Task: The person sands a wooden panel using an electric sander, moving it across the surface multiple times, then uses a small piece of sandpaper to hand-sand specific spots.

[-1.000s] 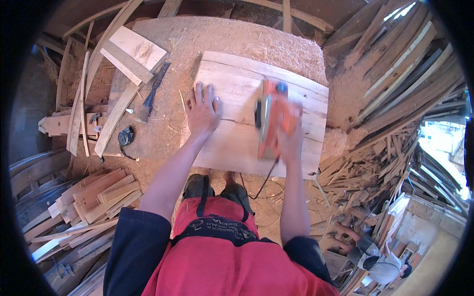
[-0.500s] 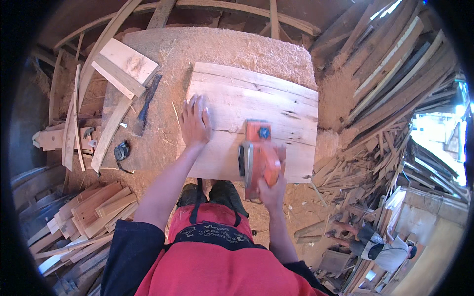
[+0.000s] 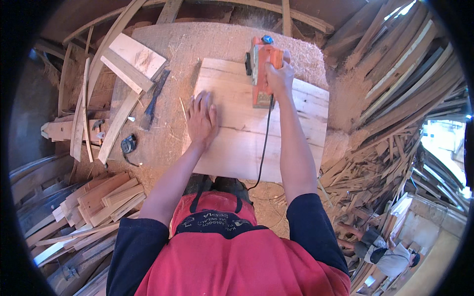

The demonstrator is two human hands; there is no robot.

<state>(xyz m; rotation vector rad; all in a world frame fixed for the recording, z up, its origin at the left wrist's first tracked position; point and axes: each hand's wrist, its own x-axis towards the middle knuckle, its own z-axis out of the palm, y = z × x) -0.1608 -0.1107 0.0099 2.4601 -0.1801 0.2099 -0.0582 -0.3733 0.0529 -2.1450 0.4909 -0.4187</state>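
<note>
A wide pale wooden board (image 3: 237, 148) with dark cracks and knots lies on the sawdust-covered worktable (image 3: 173, 44). My left hand (image 3: 202, 118) rests flat on the board's left part, fingers apart. At the board's far edge, my right hand (image 3: 280, 78) is closed round the handle of an orange electric planer (image 3: 261, 69) with a blue front knob. The planer's front reaches past the far edge, its rear still over the wood. From its back a black cord (image 3: 266, 143) runs toward me across the board.
Left on the table are wood offcuts (image 3: 136, 54), a dark narrow tool (image 3: 155, 101) and a tape measure (image 3: 129, 143). Stacked planks (image 3: 103, 197) lie lower left. Scrap wood (image 3: 375, 167) piles up at right. Another person (image 3: 387, 256) is at the lower right.
My right hand has pushed the planer from the board's near edge to its far edge, stretching my right arm out. The left hand stays on the board.
</note>
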